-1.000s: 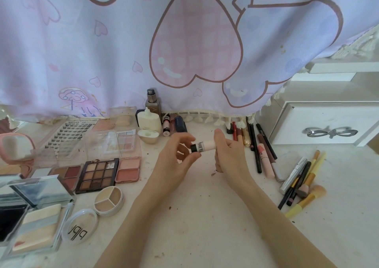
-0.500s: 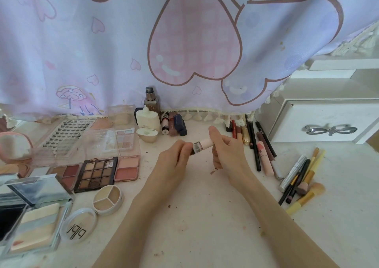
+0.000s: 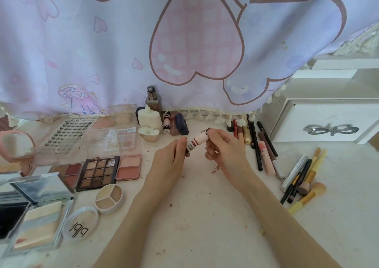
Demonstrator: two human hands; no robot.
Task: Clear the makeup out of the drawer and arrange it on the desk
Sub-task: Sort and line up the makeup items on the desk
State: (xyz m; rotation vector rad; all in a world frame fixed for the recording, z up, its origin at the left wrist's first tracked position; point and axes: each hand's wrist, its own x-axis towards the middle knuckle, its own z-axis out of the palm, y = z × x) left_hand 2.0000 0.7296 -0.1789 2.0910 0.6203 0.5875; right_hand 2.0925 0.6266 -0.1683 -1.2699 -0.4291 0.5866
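Note:
Above the middle of the desk point(image 3: 205, 216) I hold a small pink-white lipstick tube point(image 3: 200, 139) between both hands. My left hand point(image 3: 171, 161) grips its lower, dark end with curled fingers. My right hand point(image 3: 224, 150) pinches the upper end with thumb and fingertips. The tube slants up to the right. The white drawer point(image 3: 326, 122) with a silver bow handle stands shut at the right.
Eyeshadow palettes point(image 3: 98, 173), compacts point(image 3: 109, 198) and a lash box point(image 3: 69, 132) fill the left side. Bottles and lipsticks point(image 3: 170, 122) stand along the curtain point(image 3: 184, 42). Pencils point(image 3: 256, 144) and brushes point(image 3: 303, 183) lie at the right. Crumbs dot the desk.
The tube has turned from level to slanted, its right end raised. My right hand has shifted from cupping it to pinching its upper end; my left hand slid down to the dark end.

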